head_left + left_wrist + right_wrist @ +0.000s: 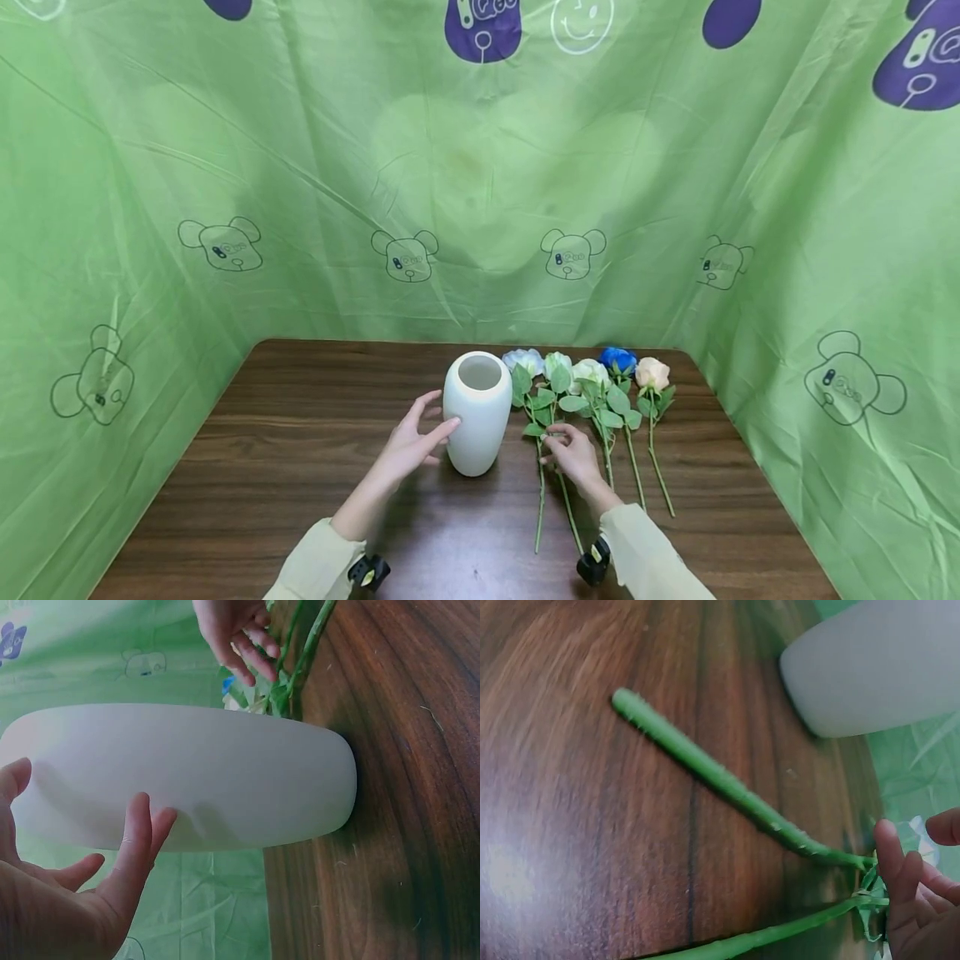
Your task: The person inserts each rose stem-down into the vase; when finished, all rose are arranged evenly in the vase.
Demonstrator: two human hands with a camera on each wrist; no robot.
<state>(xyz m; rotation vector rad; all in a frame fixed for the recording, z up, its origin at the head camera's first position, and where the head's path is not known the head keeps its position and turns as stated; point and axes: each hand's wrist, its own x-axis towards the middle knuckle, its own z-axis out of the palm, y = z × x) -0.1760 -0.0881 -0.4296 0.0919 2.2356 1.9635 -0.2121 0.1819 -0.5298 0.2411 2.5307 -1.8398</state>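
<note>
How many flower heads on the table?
5, right of the vase, left to right: pale-blue flower, greenish-white flower, white flower, deep-blue flower, peach flower. Leaves overlap; small buds could be hidden.

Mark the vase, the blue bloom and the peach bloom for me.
Vase (480,423), head view: front of its body.
Blue bloom (618,360), head view: on its petals.
Peach bloom (652,374), head view: on its petals.

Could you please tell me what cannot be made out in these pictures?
Head: the inside bottom of the vase, hidden by its own body.
Left wrist: most blossoms, largely hidden behind the vase.
Right wrist: upper part of the vase, cut off by right edge.
Right wrist: end of lower stem, past bottom edge.
</note>
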